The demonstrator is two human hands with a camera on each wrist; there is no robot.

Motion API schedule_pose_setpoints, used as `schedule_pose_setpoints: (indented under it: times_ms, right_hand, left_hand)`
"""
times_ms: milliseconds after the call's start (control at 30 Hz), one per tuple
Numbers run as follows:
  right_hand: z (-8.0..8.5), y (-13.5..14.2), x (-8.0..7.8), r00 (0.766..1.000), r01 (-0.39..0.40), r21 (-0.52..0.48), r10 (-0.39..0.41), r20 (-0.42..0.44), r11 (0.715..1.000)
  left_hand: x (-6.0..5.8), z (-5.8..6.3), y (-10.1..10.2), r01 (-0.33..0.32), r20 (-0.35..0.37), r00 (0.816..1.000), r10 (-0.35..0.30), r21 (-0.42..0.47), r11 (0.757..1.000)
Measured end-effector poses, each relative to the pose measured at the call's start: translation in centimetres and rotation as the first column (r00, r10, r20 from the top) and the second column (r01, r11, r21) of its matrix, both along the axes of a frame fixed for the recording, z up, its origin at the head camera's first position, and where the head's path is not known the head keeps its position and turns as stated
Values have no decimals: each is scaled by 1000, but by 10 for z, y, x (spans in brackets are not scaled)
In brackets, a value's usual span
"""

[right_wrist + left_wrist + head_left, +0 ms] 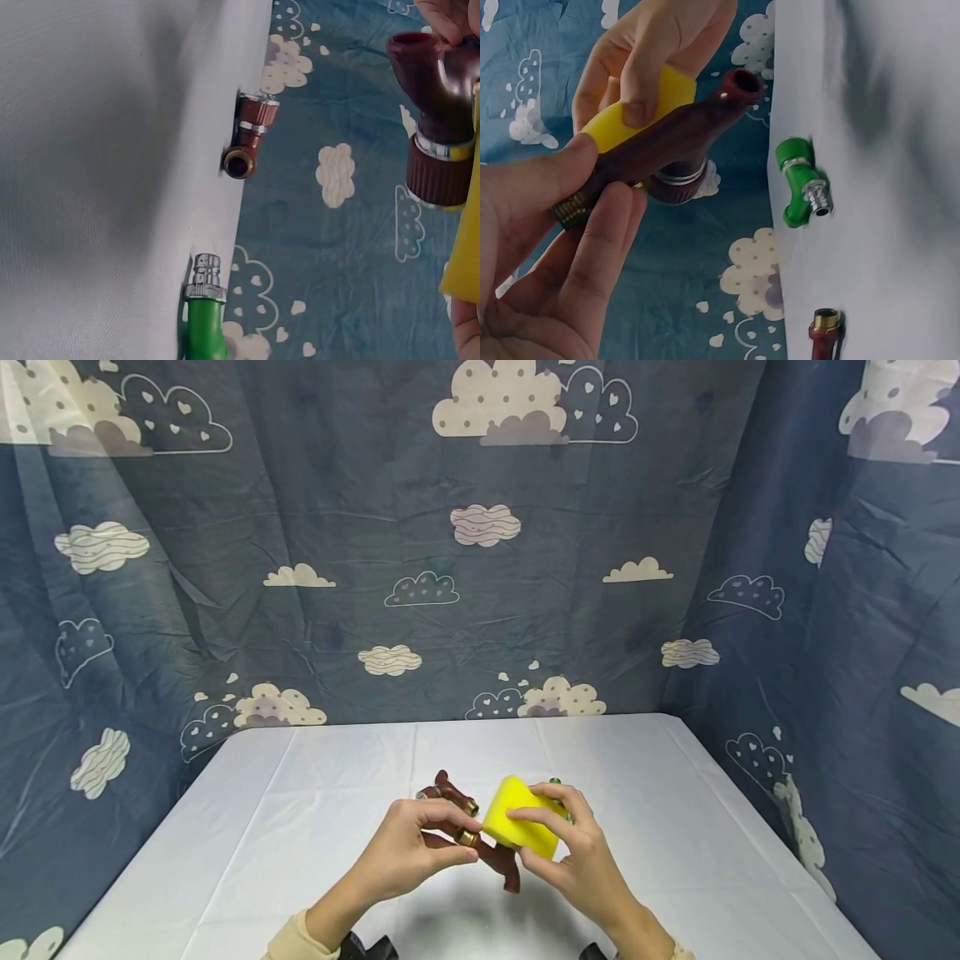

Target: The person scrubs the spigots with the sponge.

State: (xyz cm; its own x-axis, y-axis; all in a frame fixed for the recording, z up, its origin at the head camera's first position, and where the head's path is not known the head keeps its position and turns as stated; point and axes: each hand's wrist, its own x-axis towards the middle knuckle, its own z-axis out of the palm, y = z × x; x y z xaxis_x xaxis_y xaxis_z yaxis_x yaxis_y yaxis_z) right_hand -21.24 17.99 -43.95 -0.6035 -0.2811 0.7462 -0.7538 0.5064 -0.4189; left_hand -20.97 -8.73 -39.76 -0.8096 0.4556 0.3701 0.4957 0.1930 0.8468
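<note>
My left hand (397,852) pinches a dark red-brown tap (497,858) near its brass threaded end, between thumb and fingers. In the left wrist view this tap (660,142) is held above the table, its open spout up and to the right and its ribbed knob low. My right hand (588,856) grips a yellow sponge (517,814), which lies against the tap's side. In the right wrist view the sponge (465,225) sits at the right edge beside the ribbed knob, and most of the right hand is out of frame.
A second red-brown tap (453,792) with a brass end lies on the white-covered table (337,777), behind the left hand. A green tap (801,180) with a metal nozzle lies behind the right hand, largely hidden in the head view. A cloud-patterned cloth (360,527) surrounds the table.
</note>
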Motion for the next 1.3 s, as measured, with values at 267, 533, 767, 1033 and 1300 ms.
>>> schedule_pose_setpoints:
  times_ms: [267, 533, 767, 1033, 1300]
  right_hand:
    - [3, 2, -1, 994, -35, -39, 38, 100, 999]
    - [4, 13, -6, 860, -271, -165, 316, 400, 948]
    - [4, 25, -11, 526, -383, -423, 570, 632, 821]
    - [1, 30, -9, 202, -383, -720, 813, 546, 579]
    - [3, 28, -3, 97, -262, -820, 860, 502, 508]
  left_hand:
    - [1, 11, -9, 68, -83, 993, -78, -118, 991]
    - [2, 23, -18, 229, -165, 951, -262, -193, 954]
    - [-3, 23, -20, 368, -121, 917, -380, -109, 924]
    - [-5, 23, -17, 436, -74, 898, -433, 23, 900]
    - [-8, 15, -11, 409, -76, 912, -402, 126, 904]
